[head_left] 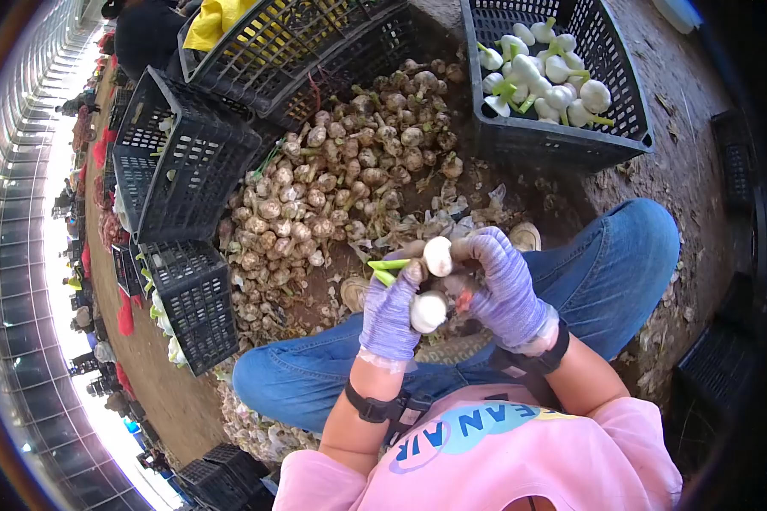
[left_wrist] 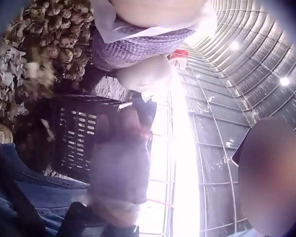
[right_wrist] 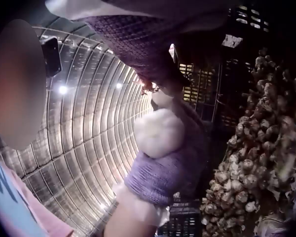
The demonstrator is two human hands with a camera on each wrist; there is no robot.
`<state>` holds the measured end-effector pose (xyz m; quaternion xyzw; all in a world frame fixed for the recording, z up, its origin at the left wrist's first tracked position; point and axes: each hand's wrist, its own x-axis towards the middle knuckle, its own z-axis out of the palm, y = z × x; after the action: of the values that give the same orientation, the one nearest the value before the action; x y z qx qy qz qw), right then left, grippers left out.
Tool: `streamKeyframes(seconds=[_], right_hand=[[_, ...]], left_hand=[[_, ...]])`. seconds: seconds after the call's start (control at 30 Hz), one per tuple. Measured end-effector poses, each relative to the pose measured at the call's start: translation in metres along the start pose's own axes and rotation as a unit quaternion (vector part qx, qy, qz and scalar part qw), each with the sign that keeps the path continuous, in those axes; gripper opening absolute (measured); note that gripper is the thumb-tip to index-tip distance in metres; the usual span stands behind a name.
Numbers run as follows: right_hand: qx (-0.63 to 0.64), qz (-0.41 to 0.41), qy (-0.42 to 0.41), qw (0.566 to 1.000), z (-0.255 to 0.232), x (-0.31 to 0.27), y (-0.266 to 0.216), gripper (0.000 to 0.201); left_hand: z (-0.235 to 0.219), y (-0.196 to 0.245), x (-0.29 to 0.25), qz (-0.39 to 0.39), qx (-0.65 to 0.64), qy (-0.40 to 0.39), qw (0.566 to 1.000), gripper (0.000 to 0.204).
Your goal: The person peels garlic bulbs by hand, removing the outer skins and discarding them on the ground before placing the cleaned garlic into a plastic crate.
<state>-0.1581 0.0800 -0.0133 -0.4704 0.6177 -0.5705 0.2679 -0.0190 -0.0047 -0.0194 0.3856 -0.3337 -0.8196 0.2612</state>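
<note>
Two white garlic bulbs are between the gloved hands in the head view. The left hand point(head_left: 390, 308) curls round the lower bulb point(head_left: 429, 312) and green stems point(head_left: 388, 271) stick out past its fingers. The upper bulb point(head_left: 437, 255) lies between both hands' fingertips, and the right hand point(head_left: 510, 294) pinches it from the right side. Something small and red shows at the right hand's fingers. In the right wrist view a white bulb point(right_wrist: 160, 133) rests against the left hand point(right_wrist: 158, 175). In the left wrist view the right hand point(left_wrist: 119, 168) is blurred.
A heap of unpeeled garlic point(head_left: 315, 200) lies beyond the hands, with loose skins nearer. A black crate point(head_left: 562, 140) at the top right holds white bulbs. More crates point(head_left: 198, 153) stand at left. The person's bent legs point(head_left: 622, 255) flank the hands.
</note>
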Motion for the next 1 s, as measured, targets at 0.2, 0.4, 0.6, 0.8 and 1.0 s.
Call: streamKeyframes(seconds=[0.2,0.4,0.6,0.8,1.0], right_hand=[[0.363,0.298,0.155,0.869,-0.024,0.022,0.01,0.016],[0.283,0.288,0.087,0.911,-0.01,0.006,0.052,0.016],[0.282,0.315,0.074,0.903,-0.002,0.013,0.044,0.01],[0.285,0.353,0.077,0.888,0.006,0.011,0.056,0.017],[0.274,0.388,0.069,0.877,0.01,0.018,0.065,0.02]], left_hand=[[-0.02,0.006,0.011,-0.056,-0.064,0.025,0.996,0.03],[-0.064,0.034,0.043,-0.025,-0.164,0.12,0.979,0.015],[-0.063,0.239,0.069,0.279,-0.028,0.068,0.957,0.037],[-0.097,0.273,0.091,0.394,-0.03,0.185,0.9,0.042],[-0.045,0.087,0.165,0.048,0.238,0.162,0.957,0.038]])
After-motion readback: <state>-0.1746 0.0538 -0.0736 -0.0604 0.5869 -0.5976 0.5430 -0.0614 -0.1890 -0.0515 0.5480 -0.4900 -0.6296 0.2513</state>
